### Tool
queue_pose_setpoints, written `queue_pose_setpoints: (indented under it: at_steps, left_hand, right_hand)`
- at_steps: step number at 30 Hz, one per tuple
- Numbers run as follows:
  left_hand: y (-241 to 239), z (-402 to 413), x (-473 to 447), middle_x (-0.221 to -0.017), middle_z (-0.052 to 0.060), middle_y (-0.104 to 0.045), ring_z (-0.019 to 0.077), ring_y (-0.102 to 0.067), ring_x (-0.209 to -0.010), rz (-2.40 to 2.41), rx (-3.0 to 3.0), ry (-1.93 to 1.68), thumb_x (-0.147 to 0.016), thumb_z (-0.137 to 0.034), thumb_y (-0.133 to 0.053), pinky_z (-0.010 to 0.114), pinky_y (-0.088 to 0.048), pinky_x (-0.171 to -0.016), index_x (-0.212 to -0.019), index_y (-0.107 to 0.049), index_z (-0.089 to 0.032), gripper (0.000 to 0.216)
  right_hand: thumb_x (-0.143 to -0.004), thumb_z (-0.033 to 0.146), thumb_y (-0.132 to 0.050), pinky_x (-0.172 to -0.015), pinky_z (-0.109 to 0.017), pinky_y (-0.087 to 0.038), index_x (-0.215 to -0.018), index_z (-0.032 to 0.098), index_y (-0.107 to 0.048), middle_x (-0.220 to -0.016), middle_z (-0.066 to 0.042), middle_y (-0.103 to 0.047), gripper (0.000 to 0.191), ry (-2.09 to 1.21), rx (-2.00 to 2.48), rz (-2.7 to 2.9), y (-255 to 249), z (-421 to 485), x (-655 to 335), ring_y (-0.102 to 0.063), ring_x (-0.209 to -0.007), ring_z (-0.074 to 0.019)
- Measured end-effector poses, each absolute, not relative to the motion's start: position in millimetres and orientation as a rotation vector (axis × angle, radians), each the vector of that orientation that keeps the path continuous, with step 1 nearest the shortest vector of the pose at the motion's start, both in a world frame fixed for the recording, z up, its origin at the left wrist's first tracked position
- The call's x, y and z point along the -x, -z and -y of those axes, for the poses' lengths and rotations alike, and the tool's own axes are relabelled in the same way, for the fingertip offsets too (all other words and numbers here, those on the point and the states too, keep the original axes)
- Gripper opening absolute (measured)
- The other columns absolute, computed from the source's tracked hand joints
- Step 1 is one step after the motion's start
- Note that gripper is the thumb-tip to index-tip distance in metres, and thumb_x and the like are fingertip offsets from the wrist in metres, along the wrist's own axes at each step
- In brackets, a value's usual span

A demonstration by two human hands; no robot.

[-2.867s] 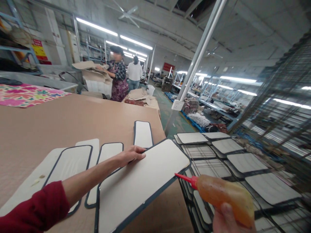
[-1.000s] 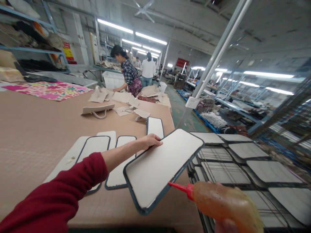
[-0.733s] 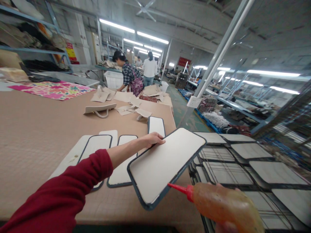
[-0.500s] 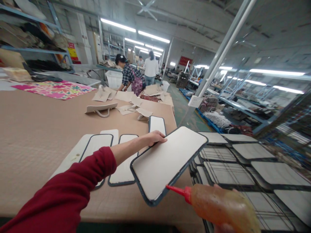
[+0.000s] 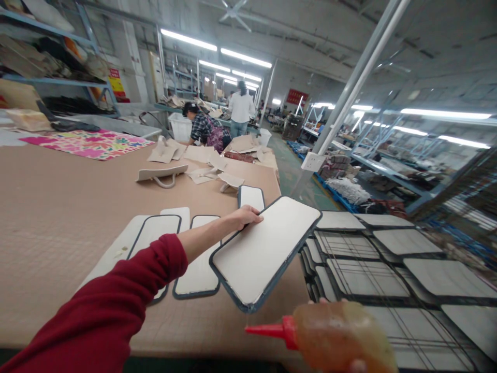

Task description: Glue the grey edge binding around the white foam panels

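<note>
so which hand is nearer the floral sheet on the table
Left. The left hand, gripping the white board, is to the right of the floral sheet and lower in view; the right hand, around the amber bottle, is farther right and lower again.

A floral cloth (image 5: 89, 144) lies left of beige pieces (image 5: 202, 154), a co-worker (image 5: 201, 128) bending beyond.

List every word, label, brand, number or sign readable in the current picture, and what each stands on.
No text can be read.
Red-and-yellow upright poster at the left: marks on its red top, too small and blurred to read.
Red rectangular banner far back: pale marks, too small to read.
Amber translucent squeeze bottle with red nozzle: no lettering visible.
White rounded panel with dark edging: no lettering visible.
</note>
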State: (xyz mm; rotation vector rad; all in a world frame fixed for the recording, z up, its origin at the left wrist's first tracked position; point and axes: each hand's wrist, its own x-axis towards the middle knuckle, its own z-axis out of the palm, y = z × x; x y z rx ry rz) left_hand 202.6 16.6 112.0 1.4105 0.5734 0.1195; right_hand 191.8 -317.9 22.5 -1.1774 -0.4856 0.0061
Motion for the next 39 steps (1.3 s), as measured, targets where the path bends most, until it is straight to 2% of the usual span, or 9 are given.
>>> queue_pose_setpoints:
  at_steps: [4, 6, 10, 13, 16, 22, 30, 37, 39]
  left_hand:
    - [-112.7, -16.2, -199.3, -0.052, 0.000, -0.065, 0.0150, -0.059, -0.050, -0.577, -1.412, -0.140, -0.061, -0.018, -0.079, 0.026, -0.047, -0.055, -0.063, -0.065, -0.014, 0.015]
    - [-115.0, -12.3, -195.0, -0.054, 0.000, -0.066, 0.0157, -0.060, -0.051, -0.559, -1.418, -0.141, -0.059, -0.021, -0.080, 0.026, -0.047, -0.054, -0.064, -0.065, -0.014, 0.016]
    - [-117.7, -3.0, -182.2, -0.057, 0.002, -0.068, 0.0159, -0.059, -0.051, -0.490, -1.455, -0.142, -0.055, -0.030, -0.081, 0.026, -0.044, -0.051, -0.066, -0.066, -0.014, 0.025]
    - [-116.5, 0.7, -174.0, -0.058, 0.001, -0.068, 0.0158, -0.060, -0.052, -0.432, -1.455, -0.137, -0.048, -0.037, -0.083, 0.026, -0.044, -0.052, -0.071, -0.067, -0.013, 0.036]
    - [-116.7, 4.6, -169.9, -0.060, 0.002, -0.069, 0.0166, -0.062, -0.055, -0.395, -1.454, -0.104, -0.045, -0.041, -0.083, 0.026, -0.046, -0.055, -0.074, -0.068, -0.013, 0.043]
    - [-123.9, 13.7, -168.9, -0.061, 0.002, -0.070, 0.0169, -0.062, -0.055, -0.372, -1.463, -0.084, -0.047, -0.042, -0.082, 0.026, -0.046, -0.054, -0.076, -0.068, -0.013, 0.043]
    - [-123.4, 12.5, -176.5, -0.062, 0.002, -0.070, 0.0161, -0.061, -0.053, -0.375, -1.461, -0.106, -0.049, -0.035, -0.080, 0.026, -0.045, -0.053, -0.073, -0.068, -0.013, 0.035]
    - [-117.2, 8.0, -184.6, -0.061, 0.002, -0.070, 0.0148, -0.059, -0.051, -0.410, -1.429, -0.128, -0.051, -0.030, -0.079, 0.025, -0.043, -0.051, -0.070, -0.068, -0.013, 0.028]
    - [-116.7, 6.9, -186.7, -0.059, 0.001, -0.069, 0.0145, -0.059, -0.050, -0.438, -1.419, -0.136, -0.052, -0.028, -0.080, 0.025, -0.042, -0.050, -0.068, -0.068, -0.013, 0.025]
  right_hand:
    - [-0.076, 0.047, -0.070, -0.062, -0.025, -0.060, -0.117, 0.030, -0.066, -0.132, 0.001, -0.060, 0.045, 0.004, 0.957, -0.036, -68.0, 310.5, -200.7, -0.061, -0.113, -0.0208]
    - [-0.078, 0.042, -0.070, -0.068, -0.023, -0.059, -0.113, 0.030, -0.067, -0.134, 0.004, -0.058, 0.038, 0.056, 0.901, -0.100, -89.9, 305.2, -214.4, -0.055, -0.121, -0.0184]
    - [-0.073, 0.037, -0.075, -0.100, -0.037, -0.048, -0.105, 0.025, -0.069, -0.123, 0.001, -0.064, 0.035, 0.193, 0.840, 0.016, -111.9, 302.2, -248.1, -0.053, -0.122, -0.0213]
    - [-0.063, 0.037, -0.084, -0.110, -0.046, -0.036, -0.104, 0.024, -0.068, -0.113, 0.000, -0.066, 0.046, 0.316, 0.814, 0.105, -116.5, 304.6, -266.5, -0.055, -0.119, -0.0238]
    - [-0.059, 0.033, -0.087, -0.108, -0.044, -0.038, -0.101, 0.024, -0.067, -0.106, 0.002, -0.066, 0.047, 0.419, 0.807, 0.162, -119.3, 306.7, -276.2, -0.058, -0.113, -0.0215]
    - [-0.058, 0.029, -0.087, -0.100, -0.044, -0.046, -0.103, 0.020, -0.067, -0.108, -0.001, -0.066, 0.050, 0.481, 0.855, 0.246, -116.0, 309.0, -284.7, -0.061, -0.108, -0.0234]
    - [-0.063, 0.025, -0.084, -0.075, -0.025, -0.056, -0.098, 0.018, -0.068, -0.101, -0.002, -0.070, 0.040, 0.382, 0.960, 0.252, -81.4, 311.1, -264.1, -0.065, -0.095, -0.0191]
    - [-0.063, 0.027, -0.084, -0.079, -0.030, -0.058, -0.103, 0.018, -0.067, -0.105, -0.004, -0.070, 0.045, 0.226, 1.009, 0.234, -62.2, 311.0, -230.7, -0.066, -0.099, -0.0229]
    - [-0.062, 0.027, -0.084, -0.079, -0.036, -0.059, -0.107, 0.018, -0.066, -0.106, -0.006, -0.071, 0.049, 0.183, 1.026, 0.230, -54.9, 314.3, -228.4, -0.067, -0.098, -0.0260]
